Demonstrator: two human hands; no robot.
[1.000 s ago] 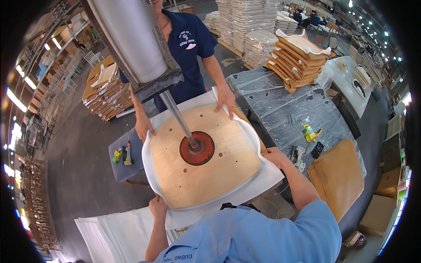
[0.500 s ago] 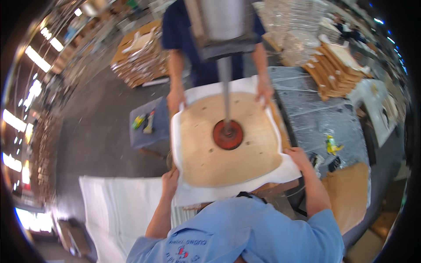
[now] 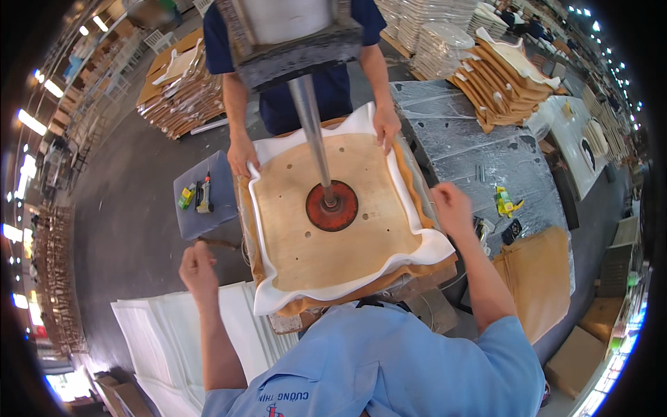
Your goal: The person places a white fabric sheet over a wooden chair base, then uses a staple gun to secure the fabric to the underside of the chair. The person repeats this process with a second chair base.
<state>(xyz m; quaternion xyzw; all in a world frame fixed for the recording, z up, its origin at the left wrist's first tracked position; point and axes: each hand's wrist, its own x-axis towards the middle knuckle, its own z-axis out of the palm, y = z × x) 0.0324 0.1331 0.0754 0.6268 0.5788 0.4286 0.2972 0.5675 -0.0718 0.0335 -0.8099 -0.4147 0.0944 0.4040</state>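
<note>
A pale wooden seat board lies on white padding, whose rim curls up around it. Brown covering shows beneath the padding's edge. From above, a metal rod ends in a round red plate resting on the board's middle. My left hand hovers off the padding's left side, fingers curled, with nothing visible in them. My right hand, also curled and seemingly holding nothing, is just beyond the right edge. Opposite me, a co-worker's hands touch the far corners of the padding.
White sheets lie at my left front. A blue-grey padded stool carries a power driver. On the right, a plastic-wrapped table holds a yellow tool and brown sheets. Brown pieces are stacked farther back.
Both my hands have let go of the padding's near corners and moved outward and up. The padding's edges now curl up, with brown covering showing below. My view has shifted somewhat.
</note>
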